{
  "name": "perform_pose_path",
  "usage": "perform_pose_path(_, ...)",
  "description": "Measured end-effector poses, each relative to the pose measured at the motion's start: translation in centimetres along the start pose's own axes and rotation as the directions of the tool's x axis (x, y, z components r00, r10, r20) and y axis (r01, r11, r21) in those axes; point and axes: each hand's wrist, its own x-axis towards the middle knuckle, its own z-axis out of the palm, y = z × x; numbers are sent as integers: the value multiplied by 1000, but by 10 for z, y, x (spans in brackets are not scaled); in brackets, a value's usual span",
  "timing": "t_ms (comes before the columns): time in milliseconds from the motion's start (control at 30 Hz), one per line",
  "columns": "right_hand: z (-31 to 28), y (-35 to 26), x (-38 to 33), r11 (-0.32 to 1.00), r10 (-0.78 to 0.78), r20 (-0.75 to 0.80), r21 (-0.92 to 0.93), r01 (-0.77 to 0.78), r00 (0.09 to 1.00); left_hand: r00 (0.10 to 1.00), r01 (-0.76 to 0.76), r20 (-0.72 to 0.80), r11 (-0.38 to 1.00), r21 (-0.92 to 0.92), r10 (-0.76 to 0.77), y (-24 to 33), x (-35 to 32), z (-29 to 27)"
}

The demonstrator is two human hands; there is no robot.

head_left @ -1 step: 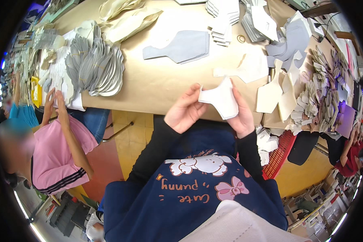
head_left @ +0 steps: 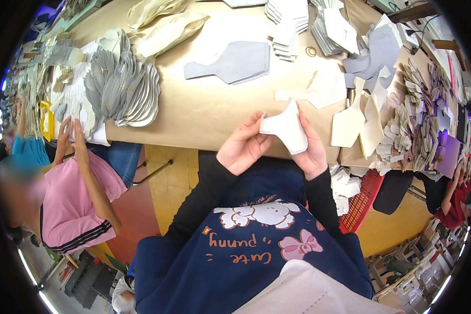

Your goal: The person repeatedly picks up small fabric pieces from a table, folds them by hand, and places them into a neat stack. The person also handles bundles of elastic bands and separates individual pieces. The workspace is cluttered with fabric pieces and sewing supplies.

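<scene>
Just past the near table edge, I hold a white cut-out piece [head_left: 289,127] with a narrow waist and flared ends, possibly several layers stacked. My left hand [head_left: 244,145] pinches its left end between thumb and fingers. Along its right side, my right hand [head_left: 313,149] is closed, with the thumb near the top corner and the fingers partly hidden behind it. Beyond my hands lie a pale cream cut-out [head_left: 319,94] and a small stack of grey cut-outs [head_left: 238,62].
Bundled grey pieces [head_left: 123,86] lie at the left, beside a co-worker in a pink shirt [head_left: 81,196]. White stacks [head_left: 337,31] stand at the back. Cream pieces [head_left: 349,123] and heaped bundles [head_left: 411,123] fill the right. A red basket [head_left: 365,196] is below the table edge.
My left thumb and fingers have shifted slightly at the white piece's left end. The piece has tilted a little. The whole view has moved slightly.
</scene>
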Motion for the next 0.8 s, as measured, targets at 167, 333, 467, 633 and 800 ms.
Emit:
perform_pose_path(167, -2, -8, 7, 990, -124, 1, -63, 124, 992, 987, -162, 28, 971, 173, 160, -1, 4, 4)
perform_pose_path(333, 0, -37, -5, 832, -374, -47, -458, 312, 926, 929, -319, 49, 729, 605, 366, 16, 0, 5)
perform_pose_path(467, 4, -35, -6, 895, -291, -40, -365, 257, 956, 988, -124, -55, 957, 261, 143, 11, -1, 3)
perform_pose_path(633, 18, -5, 5, 664, -407, 55, -668, 336, 912, 995, -92, 56, 985, 147, 84, -8, -5, 12)
perform_pose_path(800, 42, -13, -11, -193, -701, 501, -818, 541, 507, 944, -326, 171, 725, 606, 282, -2, -17, 36)
